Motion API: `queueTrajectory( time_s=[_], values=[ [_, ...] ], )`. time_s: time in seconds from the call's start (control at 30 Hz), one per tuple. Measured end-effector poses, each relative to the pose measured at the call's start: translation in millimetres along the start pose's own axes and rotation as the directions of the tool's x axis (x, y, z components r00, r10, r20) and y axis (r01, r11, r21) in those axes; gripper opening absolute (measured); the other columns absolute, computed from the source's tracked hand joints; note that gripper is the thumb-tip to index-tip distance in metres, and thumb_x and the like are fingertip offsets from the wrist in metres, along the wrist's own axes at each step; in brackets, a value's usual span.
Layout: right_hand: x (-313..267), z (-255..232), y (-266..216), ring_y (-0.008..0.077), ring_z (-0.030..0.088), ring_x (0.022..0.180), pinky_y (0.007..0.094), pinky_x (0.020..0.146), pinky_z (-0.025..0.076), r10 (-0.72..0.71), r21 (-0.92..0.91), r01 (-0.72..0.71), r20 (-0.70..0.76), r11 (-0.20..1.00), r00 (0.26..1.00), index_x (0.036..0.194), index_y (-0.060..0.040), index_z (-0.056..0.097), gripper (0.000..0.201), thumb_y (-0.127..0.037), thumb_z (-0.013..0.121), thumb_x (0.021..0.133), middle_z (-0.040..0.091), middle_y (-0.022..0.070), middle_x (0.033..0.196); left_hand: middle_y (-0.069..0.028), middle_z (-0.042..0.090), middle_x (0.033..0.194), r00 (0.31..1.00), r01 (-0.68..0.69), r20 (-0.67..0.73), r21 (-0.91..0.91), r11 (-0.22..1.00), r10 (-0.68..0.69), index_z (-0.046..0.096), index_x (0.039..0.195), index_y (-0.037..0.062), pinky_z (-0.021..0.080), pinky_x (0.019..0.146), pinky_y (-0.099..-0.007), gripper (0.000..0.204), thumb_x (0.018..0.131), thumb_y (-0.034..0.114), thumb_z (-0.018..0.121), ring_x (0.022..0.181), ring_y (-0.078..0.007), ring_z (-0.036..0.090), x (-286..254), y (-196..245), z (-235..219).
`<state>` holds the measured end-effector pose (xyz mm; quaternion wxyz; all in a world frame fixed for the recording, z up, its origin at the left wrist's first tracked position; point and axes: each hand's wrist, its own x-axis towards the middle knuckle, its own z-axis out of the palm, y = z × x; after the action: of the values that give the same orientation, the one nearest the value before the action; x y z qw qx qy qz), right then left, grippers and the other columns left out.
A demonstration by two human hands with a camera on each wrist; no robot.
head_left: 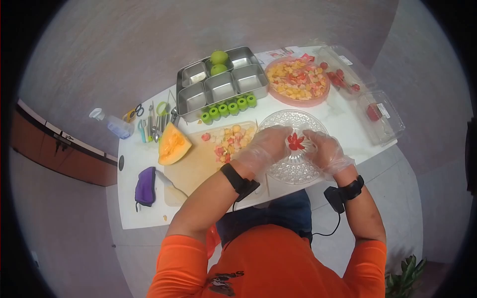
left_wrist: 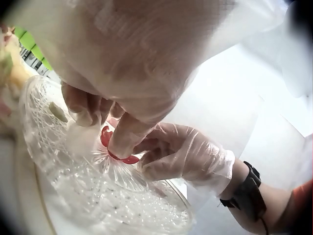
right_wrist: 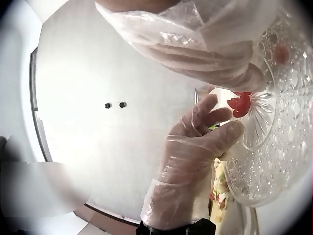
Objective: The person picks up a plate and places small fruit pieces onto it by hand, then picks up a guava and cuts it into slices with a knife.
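Observation:
A small red piece cut like a flower (head_left: pixel 296 141) sits at the centre of a patterned clear glass plate (head_left: pixel 293 174). My left hand (head_left: pixel 271 146), in a thin clear plastic glove, reaches over the plate from the left, its fingertips right at the red petals. From the other side comes my right hand (head_left: pixel 325 149), gloved the same way, with its fingertips close by the petals. The left wrist view shows a left finger over the red flower piece (left_wrist: pixel 126 159). Part of it is hidden by fingers there. A pale green bit (left_wrist: pixel 58 112) shows near the plate's rim.
Left of the plate, a cutting board (head_left: pixel 194 164) bears fruit pieces (head_left: pixel 233 141), a melon wedge (head_left: pixel 174 145) and a knife (head_left: pixel 169 182). Behind stand a divided steel tray (head_left: pixel 221 87), a pink bowl of cut fruit (head_left: pixel 298 79) and clear boxes (head_left: pixel 380 119). Carving tools (head_left: pixel 156 121) lie left.

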<state>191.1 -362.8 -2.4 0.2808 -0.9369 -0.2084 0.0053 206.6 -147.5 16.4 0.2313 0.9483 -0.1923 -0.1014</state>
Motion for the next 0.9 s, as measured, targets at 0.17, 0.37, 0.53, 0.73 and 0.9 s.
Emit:
queueTrajectory(
  time_s=[0.17,0.37,0.53,0.73,0.9],
  values=[
    [11.6,8.5,7.7,0.0361,0.062,0.109,0.0405,0.096,0.05,0.026,0.042,-0.028,0.048,0.999,0.998,0.133,-0.0066,0.058,0.061,-0.016,0.077,0.076,0.065,0.0186,0.119,-0.021,0.067,0.117,0.999,-0.025,-0.021,-0.043,0.999,0.024,0.061,0.129,0.004,0.049,0.096,-0.0402,0.058,0.078,0.026,0.078,0.109,-0.0351,0.064,7.8,-1.7,6.5],
    [19.5,10.6,16.7,0.0341,0.062,0.113,0.0388,0.099,0.049,-0.013,0.039,0.014,-0.024,0.999,1.0,0.134,-0.0071,0.058,0.06,-0.017,0.076,0.077,0.064,0.0188,0.125,-0.0198,0.067,0.115,0.997,-0.04,-0.071,0.031,0.999,0.042,0.06,0.13,0.0056,0.049,0.097,-0.0405,0.061,0.076,0.025,0.08,0.11,-0.0348,0.063,8.9,-7.5,8.4],
    [28.3,3.9,16.3,0.0329,0.066,0.107,0.0377,0.094,0.052,0.002,0.022,-0.005,0.134,1.0,0.991,0.133,-0.0108,0.06,0.058,-0.017,0.076,0.077,0.066,0.0161,0.122,-0.0194,0.067,0.115,0.994,-0.106,-0.037,-0.04,0.994,0.105,0.061,0.129,0.0065,0.05,0.097,-0.0402,0.061,0.074,0.024,0.081,0.11,-0.0352,0.063,12.4,-7.9,11.5],
    [31.6,3.8,24.2,0.0324,0.068,0.098,0.0378,0.087,0.054,-0.055,0.061,0.047,0.139,0.997,0.989,0.129,-0.0113,0.062,0.051,-0.015,0.074,0.08,0.069,0.0156,0.114,-0.0186,0.068,0.112,0.992,-0.123,-0.03,-0.129,0.984,0.12,0.064,0.125,0.0091,0.051,0.094,-0.0408,0.055,0.075,0.022,0.079,0.106,-0.0359,0.065,13.7,-9.3,8.7],
    [30.8,0.7,19.4,0.0326,0.069,0.096,0.0372,0.084,0.055,-0.07,0.153,0.05,0.125,0.987,0.99,0.129,-0.0113,0.062,0.051,-0.016,0.075,0.08,0.07,0.0147,0.109,-0.0181,0.07,0.107,0.991,-0.132,-0.037,-0.177,0.975,0.127,0.066,0.123,0.0111,0.051,0.091,-0.0414,0.05,0.075,0.021,0.079,0.102,-0.0364,0.066,17.5,-13.5,10.8]
  ],
)
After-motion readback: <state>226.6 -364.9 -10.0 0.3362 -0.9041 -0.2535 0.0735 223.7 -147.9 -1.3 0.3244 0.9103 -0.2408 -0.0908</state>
